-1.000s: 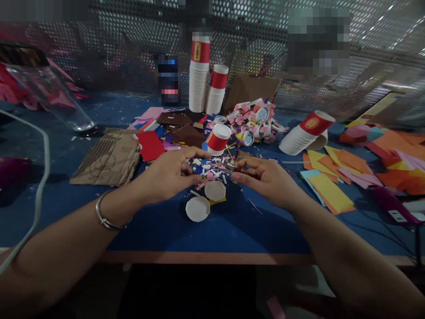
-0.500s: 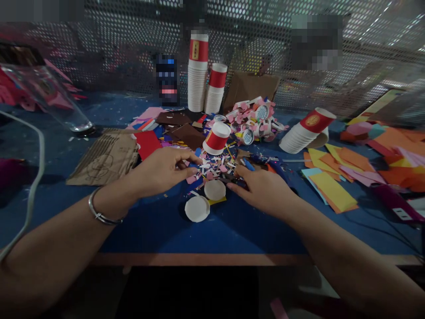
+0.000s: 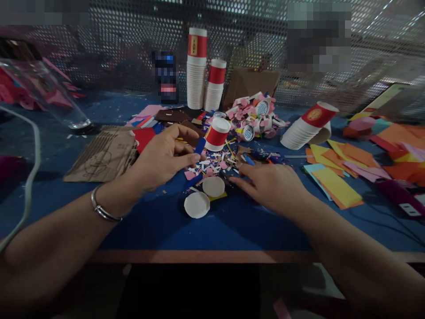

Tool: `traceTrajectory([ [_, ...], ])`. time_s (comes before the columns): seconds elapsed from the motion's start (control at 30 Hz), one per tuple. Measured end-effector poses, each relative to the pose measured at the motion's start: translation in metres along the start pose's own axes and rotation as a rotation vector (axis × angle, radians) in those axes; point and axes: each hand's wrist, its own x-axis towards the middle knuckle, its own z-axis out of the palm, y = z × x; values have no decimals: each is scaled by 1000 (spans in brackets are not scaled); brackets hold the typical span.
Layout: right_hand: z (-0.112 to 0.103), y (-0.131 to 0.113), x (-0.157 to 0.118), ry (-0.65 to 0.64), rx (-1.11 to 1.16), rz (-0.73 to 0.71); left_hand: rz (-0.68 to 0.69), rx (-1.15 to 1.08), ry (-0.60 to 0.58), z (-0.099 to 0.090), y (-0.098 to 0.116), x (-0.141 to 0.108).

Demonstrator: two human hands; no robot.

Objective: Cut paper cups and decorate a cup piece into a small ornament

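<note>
"Starting with the left hand (image 3: 162, 155), what is held?"

"A small blue piece (image 3: 200, 145) is pinched between thumb and fingers, near the red-and-white cup (image 3: 217, 134)."

"And by the right hand (image 3: 274, 185)?"

"That cannot be told; its fingertips are partly hidden, bent down beside the paper scraps (image 3: 212, 166)."

"Where are the white discs (image 3: 197, 205) found?"

"Between the hands, laid on the blue surface (image 3: 159, 232), with a yellow strip (image 3: 219, 196) partly covered."
</note>
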Motion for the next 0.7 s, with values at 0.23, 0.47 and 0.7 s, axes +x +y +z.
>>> traceTrajectory([
  [0.23, 1, 33, 9, 50, -12, 181, -85, -137, 38, 8, 4, -2],
  [0.47, 12, 40, 15, 1, -16, 103, -149, -155, 20, 14, 7, -6],
  [0.7, 16, 44, 17, -9, 0, 6, -114, -140, 0, 14, 8, -7],
])
